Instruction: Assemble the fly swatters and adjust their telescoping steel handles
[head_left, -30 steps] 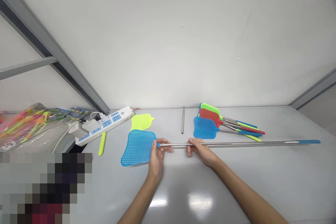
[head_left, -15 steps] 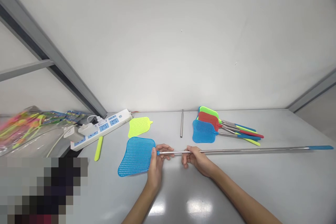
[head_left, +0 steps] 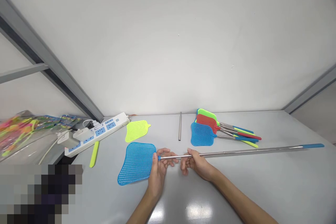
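"Swatter whereabouts?"
"Across my front, over the gray table, nearer me than the piled swatters. My left hand pinches its neck; my right hand pinches its metal pole."

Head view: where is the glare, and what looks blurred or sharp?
In the head view, two glare patches lie on the grey tabletop, near the bottom edge; in the head view, the clear plastic bag at far left looks soft, the held blue fly swatter fairly sharp; the head view's lower-left corner is pixelated.
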{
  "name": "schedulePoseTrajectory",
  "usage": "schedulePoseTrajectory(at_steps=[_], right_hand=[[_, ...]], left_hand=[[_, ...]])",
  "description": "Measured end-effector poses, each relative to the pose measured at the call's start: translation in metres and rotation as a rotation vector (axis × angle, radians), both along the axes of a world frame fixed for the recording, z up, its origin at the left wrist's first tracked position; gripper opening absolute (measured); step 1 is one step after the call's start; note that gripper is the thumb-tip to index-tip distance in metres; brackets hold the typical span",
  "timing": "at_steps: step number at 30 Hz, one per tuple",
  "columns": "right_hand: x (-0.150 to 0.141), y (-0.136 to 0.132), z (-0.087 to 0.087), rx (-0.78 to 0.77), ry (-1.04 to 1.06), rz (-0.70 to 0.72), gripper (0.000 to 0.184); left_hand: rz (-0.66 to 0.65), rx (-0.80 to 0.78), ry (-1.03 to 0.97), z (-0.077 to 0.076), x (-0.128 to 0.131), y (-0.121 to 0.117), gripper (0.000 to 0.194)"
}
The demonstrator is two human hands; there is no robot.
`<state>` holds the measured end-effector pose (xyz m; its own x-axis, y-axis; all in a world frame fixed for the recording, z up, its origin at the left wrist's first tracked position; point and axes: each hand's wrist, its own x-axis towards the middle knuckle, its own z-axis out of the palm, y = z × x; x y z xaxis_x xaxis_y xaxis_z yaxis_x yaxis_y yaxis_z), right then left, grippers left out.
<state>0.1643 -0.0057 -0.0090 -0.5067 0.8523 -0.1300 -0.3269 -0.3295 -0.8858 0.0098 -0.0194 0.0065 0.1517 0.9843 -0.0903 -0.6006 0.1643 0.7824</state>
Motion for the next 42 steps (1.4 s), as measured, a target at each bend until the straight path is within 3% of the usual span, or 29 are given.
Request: schedulePoseTrajectory(at_steps=[11,22,30,36,42], right_hand=[[0.002,0.002,0.0,0.069,-0.088,-0.059,0.052],[-0.004,-0.001,0.012,0.116,-0.212,-0.087,0.045],[0.002,0.0,0.01,0.095,-0.22,0.009,0.022],[0.005,0.002,0.012,0.121,-0.272,0.089,0.02],[0.005,0.002,0.013,0.112,-0.245,0.08,0.025]], left_hand=[[0.016,0.006,0.032,0.0,0.003,-0.002,0.035],[0.088,-0.044,0.06,0.004,-0.001,0.003,0.035],[0.134,-0.068,0.109,0.004,-0.007,0.005,0.038],[0.157,-0.068,0.116,0.007,-0.009,0.006,0.034],[0.275,-0.118,0.094,0.008,-0.009,0.007,0.031]])
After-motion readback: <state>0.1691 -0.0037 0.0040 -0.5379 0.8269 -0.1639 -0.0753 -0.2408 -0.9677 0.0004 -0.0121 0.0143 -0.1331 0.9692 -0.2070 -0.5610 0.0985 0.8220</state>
